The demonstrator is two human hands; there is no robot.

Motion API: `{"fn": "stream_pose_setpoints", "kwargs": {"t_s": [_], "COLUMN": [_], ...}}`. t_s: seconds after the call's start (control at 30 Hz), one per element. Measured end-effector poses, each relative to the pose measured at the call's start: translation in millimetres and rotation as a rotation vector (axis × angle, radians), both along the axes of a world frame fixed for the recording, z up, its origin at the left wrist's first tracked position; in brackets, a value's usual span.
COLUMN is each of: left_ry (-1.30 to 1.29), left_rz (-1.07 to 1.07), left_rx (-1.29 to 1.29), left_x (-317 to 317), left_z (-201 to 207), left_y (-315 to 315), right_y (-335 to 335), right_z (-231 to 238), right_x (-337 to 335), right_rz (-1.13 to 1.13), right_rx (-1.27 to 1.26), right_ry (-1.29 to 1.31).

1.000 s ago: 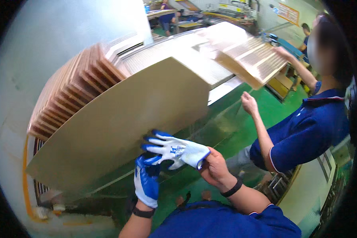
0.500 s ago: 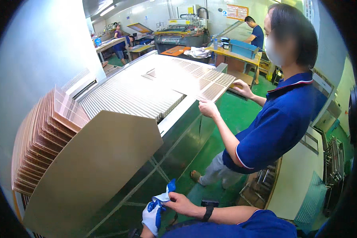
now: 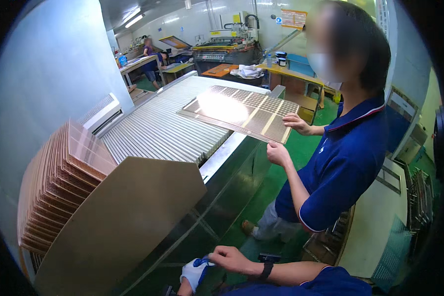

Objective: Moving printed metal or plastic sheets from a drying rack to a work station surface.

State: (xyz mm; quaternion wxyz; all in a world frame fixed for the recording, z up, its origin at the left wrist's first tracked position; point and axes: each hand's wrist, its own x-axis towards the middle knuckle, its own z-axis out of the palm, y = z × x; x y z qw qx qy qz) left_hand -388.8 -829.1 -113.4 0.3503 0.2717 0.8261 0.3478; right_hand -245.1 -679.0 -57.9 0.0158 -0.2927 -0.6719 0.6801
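My left hand [image 3: 193, 275] wears a white glove with blue fingers, low in the view beside the machine's side panel. Its fingers are bunched and partly hidden, so their grip cannot be made out. My right hand [image 3: 230, 260], bare with a dark wristband, is closed, thumb and fingers pinching the blue glove material [image 3: 202, 261] at the left hand's fingers. Across from me, a masked person in a navy shirt holds a thin gridded panel [image 3: 266, 116] by its near right edge with both hands, over the ridged conveyor bed [image 3: 158, 128].
A rack of upright copper-coloured panels [image 3: 59, 187] stands at left behind a brown angled board [image 3: 121, 212]. White boards [image 3: 375, 232] and metal frames lean at lower right. Behind are a yellow-edged table [image 3: 281, 71], a printing machine [image 3: 227, 49] and other workers.
The co-worker's panel has shifted slightly down and tilted, its glare moving. My right hand has moved a little lower and right; the blue-tipped glove piece that stuck up no longer does.
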Motion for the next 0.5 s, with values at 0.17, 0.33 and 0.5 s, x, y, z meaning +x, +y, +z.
{"fn": "stream_pose_setpoints", "kwargs": {"t_s": [0.17,0.33,0.5], "left_ry": [-0.225,0.112,0.198], "left_rz": [-0.169,-0.52,-0.399], "left_rx": [0.171,0.508,0.517], "left_x": [10.7,-0.3,13.8], "left_z": [7.3,-19.4,14.2], "left_y": [9.1,-13.5,-2.6], "right_y": [-12.7,-22.4,-12.9], "right_z": [-12.4,-32.4,-45.5], "right_x": [-11.4,-3.6,3.2], "right_rz": [-0.06,-0.025,0.274], "right_rx": [-0.024,0.411,0.599], "right_ry": [0.32,0.303,0.11]}}
